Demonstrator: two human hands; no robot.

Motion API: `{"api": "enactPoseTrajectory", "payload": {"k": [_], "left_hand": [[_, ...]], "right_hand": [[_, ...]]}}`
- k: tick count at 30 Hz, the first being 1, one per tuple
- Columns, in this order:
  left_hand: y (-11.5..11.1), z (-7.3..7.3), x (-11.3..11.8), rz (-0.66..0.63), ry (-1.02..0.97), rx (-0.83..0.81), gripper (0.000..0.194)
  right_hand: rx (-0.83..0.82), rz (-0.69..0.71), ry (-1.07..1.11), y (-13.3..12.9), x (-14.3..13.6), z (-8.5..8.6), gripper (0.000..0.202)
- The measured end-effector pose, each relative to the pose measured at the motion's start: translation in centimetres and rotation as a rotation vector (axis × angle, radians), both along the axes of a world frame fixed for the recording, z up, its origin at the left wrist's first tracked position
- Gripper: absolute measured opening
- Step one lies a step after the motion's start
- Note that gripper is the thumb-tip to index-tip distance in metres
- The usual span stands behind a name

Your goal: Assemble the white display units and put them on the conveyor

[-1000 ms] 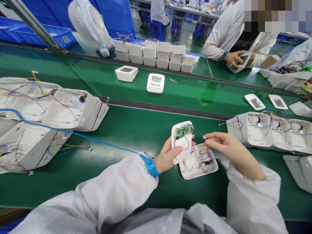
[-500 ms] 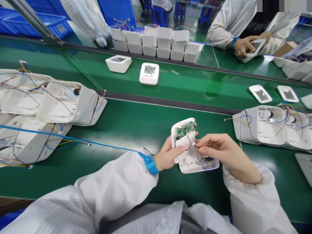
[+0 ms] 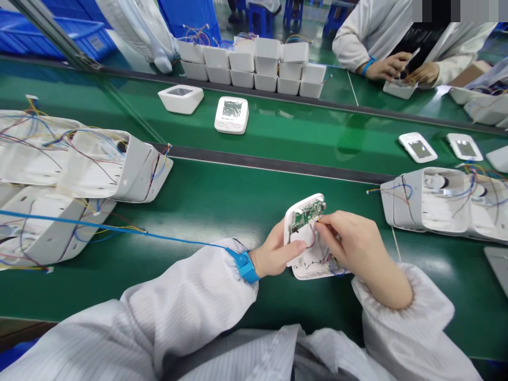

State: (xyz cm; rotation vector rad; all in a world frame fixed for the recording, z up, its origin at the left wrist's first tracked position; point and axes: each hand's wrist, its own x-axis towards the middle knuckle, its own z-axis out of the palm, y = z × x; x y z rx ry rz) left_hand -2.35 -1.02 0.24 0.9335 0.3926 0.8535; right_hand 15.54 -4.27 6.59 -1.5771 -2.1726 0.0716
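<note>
My left hand [image 3: 274, 254] is closed on a white plastic front cover [image 3: 289, 225], its thumb across the inner face. A green circuit board [image 3: 306, 215] is fixed inside the cover's upper part. My right hand [image 3: 353, 241] pinches a wire connector [image 3: 318, 220] against the board's lower edge; its plug is mostly hidden by the fingers. Below the cover, a white housing [image 3: 307, 272] rests on the green bench, with thin wires inside it. A blue wrist strap [image 3: 246, 267] with a blue cord circles my left wrist.
White housings [image 3: 137, 172] with loose wires are stacked at left, and more housings [image 3: 402, 203] stand at right. Beyond a dark rail, devices with screens [image 3: 232, 116] lie on a green strip. Stacked white boxes [image 3: 242, 79] stand farther back. A co-worker's hands [image 3: 397, 69] handle a similar device.
My right hand has raised the connector from below the board up to its edge. The devices on the green strip have shifted left. The co-worker's device is now tilted apart.
</note>
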Motion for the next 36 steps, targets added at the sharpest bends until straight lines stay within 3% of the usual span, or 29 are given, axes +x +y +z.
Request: {"api": "enactPoseTrajectory", "payload": {"k": [10,36], "left_hand": [[-0.1,1.1,0.0,0.023,-0.029,-0.128,0.052],[0.6,0.3,0.0,0.017,0.155,0.154,0.048]], "right_hand": [[-0.161,-0.055,0.435,-0.1,-1.3,-0.3,0.019],[-0.005,-0.133,0.317,-0.2,-1.5,-0.6,0.014]]}}
